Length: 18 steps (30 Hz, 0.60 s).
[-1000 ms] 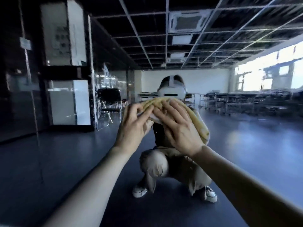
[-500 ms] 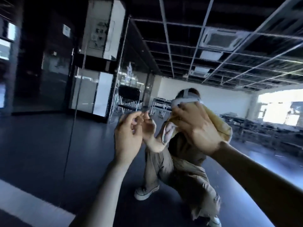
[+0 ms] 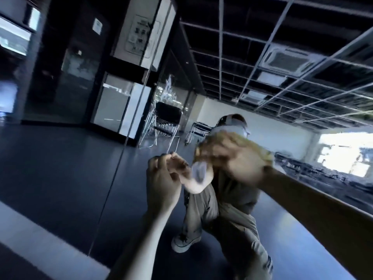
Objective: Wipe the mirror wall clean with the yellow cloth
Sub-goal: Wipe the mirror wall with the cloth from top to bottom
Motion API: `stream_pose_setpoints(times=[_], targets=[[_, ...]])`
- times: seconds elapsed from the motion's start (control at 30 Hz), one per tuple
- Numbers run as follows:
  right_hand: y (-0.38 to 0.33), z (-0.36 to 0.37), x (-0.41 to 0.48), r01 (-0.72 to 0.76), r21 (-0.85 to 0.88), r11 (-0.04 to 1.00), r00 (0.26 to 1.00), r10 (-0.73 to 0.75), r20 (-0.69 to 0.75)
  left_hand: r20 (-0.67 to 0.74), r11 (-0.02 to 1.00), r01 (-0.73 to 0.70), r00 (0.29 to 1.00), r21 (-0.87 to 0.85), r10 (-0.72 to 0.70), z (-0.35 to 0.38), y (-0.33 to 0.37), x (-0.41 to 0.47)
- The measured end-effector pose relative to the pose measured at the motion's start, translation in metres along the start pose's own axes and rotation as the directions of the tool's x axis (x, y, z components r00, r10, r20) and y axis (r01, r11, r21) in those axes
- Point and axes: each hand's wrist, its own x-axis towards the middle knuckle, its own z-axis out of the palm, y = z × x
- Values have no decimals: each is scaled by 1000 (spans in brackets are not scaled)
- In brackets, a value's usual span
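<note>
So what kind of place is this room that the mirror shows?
Probably a large office or training hall. The mirror wall reflects an open grid ceiling with a cassette air conditioner, stacked chairs, and rows of tables under bright windows.

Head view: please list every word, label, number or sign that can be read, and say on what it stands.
None can be read.
The white sticker, upper left: too blurred.
The printed sheet on the white pillar: too blurred.
</note>
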Motion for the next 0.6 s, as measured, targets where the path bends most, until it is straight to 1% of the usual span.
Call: stream_pose_setpoints(times=[0.03, 0.07, 0.1, 0.13, 0.17, 0.2, 0.23, 0.27, 0.33, 0.37, 0.4, 0.43, 0.47, 0.5, 0.53, 0.57, 0.6], targets=[[13, -1, 12, -122, -5, 992, 991, 122, -48, -8, 1000, 27, 1000, -10, -27, -1, 1, 0], [22, -5, 24, -255, 13, 967, 961, 255, -108, -21, 999, 27, 999, -23, -27, -1, 0, 0], [26, -7, 35, -362, 39, 931, 915, 363, -175, -28, 999, 21, 999, -32, -22, -3, 1, 1], [23, -8, 43, -447, 57, 893, 867, 448, -216, -36, 999, 5, 999, -42, -7, -4, 1, 4], [15, -6, 49, -498, 72, 864, 833, 499, -239, -34, 999, -2, 999, -50, 1, -6, 0, 6], [2, -2, 51, -520, 80, 850, 817, 523, -242, -34, 998, -7, 999, -65, 5, -7, -1, 9], [-11, 5, 49, -506, 84, 858, 827, 510, -237, -32, 996, 5, 999, -85, -8, -10, -1, 13], [-26, 14, 45, -448, 90, 889, 866, 457, -205, -38, 994, 3, 999, -105, -7, -13, -2, 16], [-54, 27, 34, -254, 134, 958, 959, 268, -92, -31, 987, -18, 999, -160, 13, -20, -2, 20], [-62, 28, 32, -142, 152, 978, 988, 148, -33, -25, 985, -41, 999, -169, 37, -24, -4, 23], [-60, 26, 34, -35, 143, 989, 999, 34, 16, -25, 986, -60, 998, -155, 57, -26, -7, 25], [-52, 22, 40, 51, 106, 993, 998, -56, 42, -11, 992, -72, 997, -102, 71, -26, -12, 27], [-41, 19, 50, 88, 49, 995, 994, -91, 57, 9, 996, -80, 997, -33, 80, -27, -14, 28], [-28, 16, 63, 53, -13, 998, 998, -53, 46, 34, 994, -97, 995, 58, 95, -27, -19, 28], [-15, 13, 80, -66, -52, 996, 998, 67, 13, 45, 984, -133, 991, 117, 128, -27, -20, 28], [-4, 10, 97, -228, -63, 972, 973, 226, -41, 49, 980, -151, 988, 126, 146, -30, -19, 28], [2, 7, 114, -378, -32, 925, 923, 374, -94, 20, 978, -163, 987, 132, 162, -30, -21, 27]])
